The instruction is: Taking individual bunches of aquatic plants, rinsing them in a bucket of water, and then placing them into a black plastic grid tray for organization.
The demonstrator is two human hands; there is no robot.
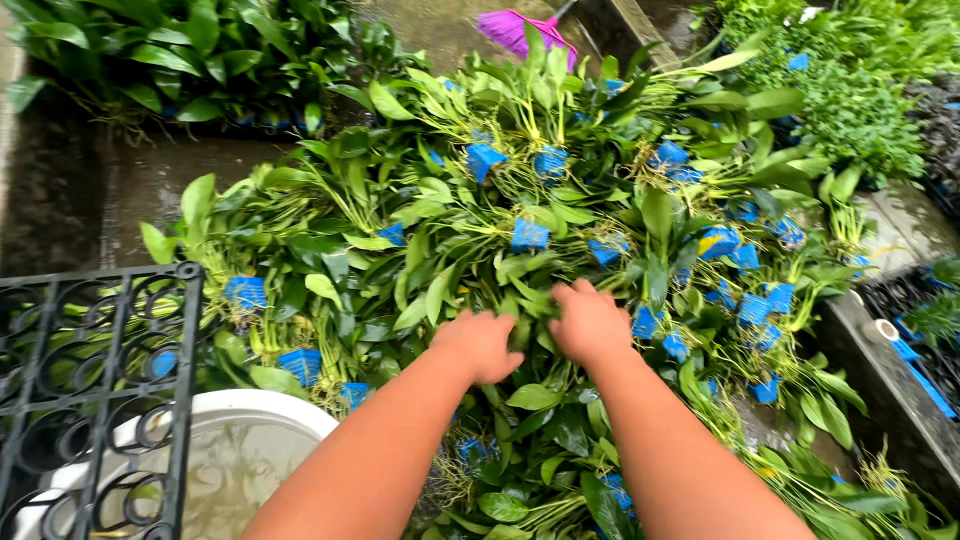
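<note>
White and round, a tub (265, 420) at the lower left holds cloudy water, half behind a black iron grate (95, 390). Just beyond it the left hand (480, 345) and right hand (590, 322) press side by side into a heap of green plants (450, 250), fingers curled down among the leaves; whether they grip stems I cannot tell. Small square blue pots (530, 235) dot the heap at the roots of the bunches. Farther off, wet concrete (150, 180), and at the top a pink broom (515, 28).

Wet concrete floor (150, 175); black iron grate (95, 390); daylight.
</note>
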